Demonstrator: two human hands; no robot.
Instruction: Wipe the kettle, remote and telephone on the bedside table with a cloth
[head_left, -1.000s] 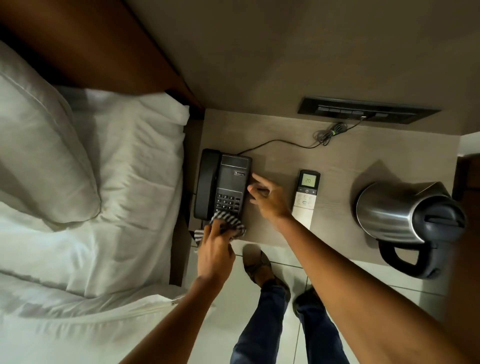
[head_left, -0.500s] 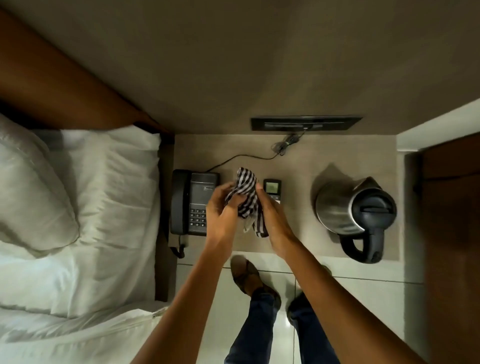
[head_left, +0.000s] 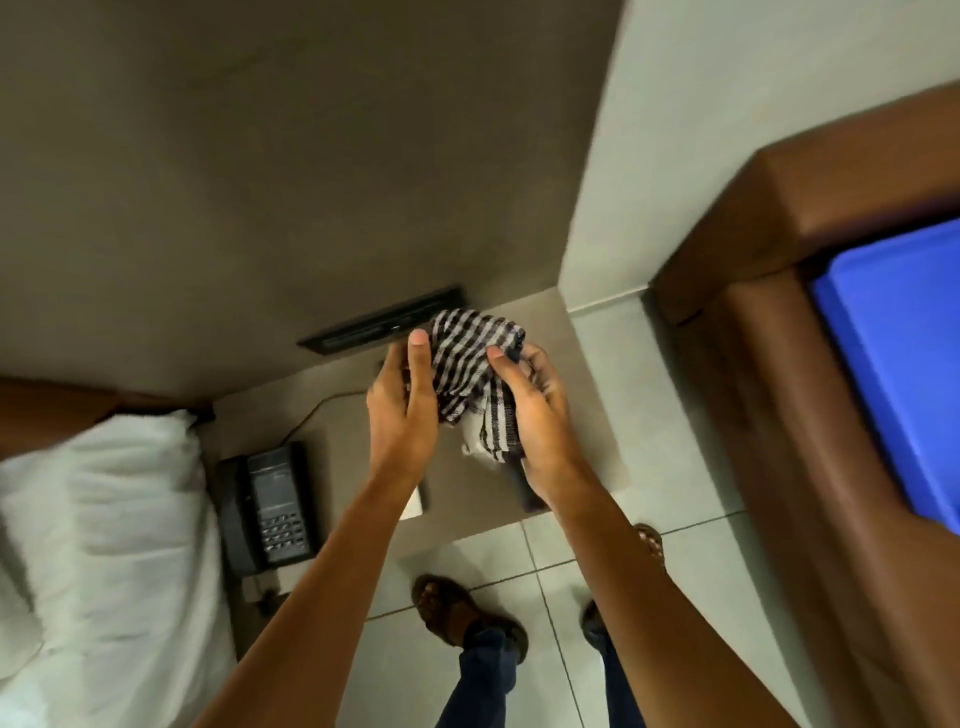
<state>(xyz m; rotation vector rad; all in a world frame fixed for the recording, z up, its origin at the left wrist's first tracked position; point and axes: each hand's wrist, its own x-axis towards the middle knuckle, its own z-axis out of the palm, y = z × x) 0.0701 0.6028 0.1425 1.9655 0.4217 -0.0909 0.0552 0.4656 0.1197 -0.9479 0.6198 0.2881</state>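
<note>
Both my hands hold a black-and-white checked cloth (head_left: 467, 364) bunched up above the bedside table (head_left: 358, 415). My left hand (head_left: 402, 410) grips its left side and my right hand (head_left: 532, 415) its right side. The dark telephone (head_left: 270, 506) lies on the table's left end, apart from the hands. Only a white corner of the remote (head_left: 415, 506) shows beside my left forearm. The kettle is nearly all hidden behind my right hand and the cloth; a dark part (head_left: 525, 493) shows under my wrist.
A bed with white pillows (head_left: 104, 519) lies left of the table. A dark socket panel (head_left: 379, 322) sits in the wall behind, with a cable (head_left: 311, 415) running to the phone. A brown wooden frame (head_left: 779, 415) stands at the right. My sandalled feet (head_left: 457, 613) are on the tiled floor.
My left hand lifted the cloth off the telephone and my right hand joined it. Both hands rose and moved right with the cloth. The view swung up and to the right.
</note>
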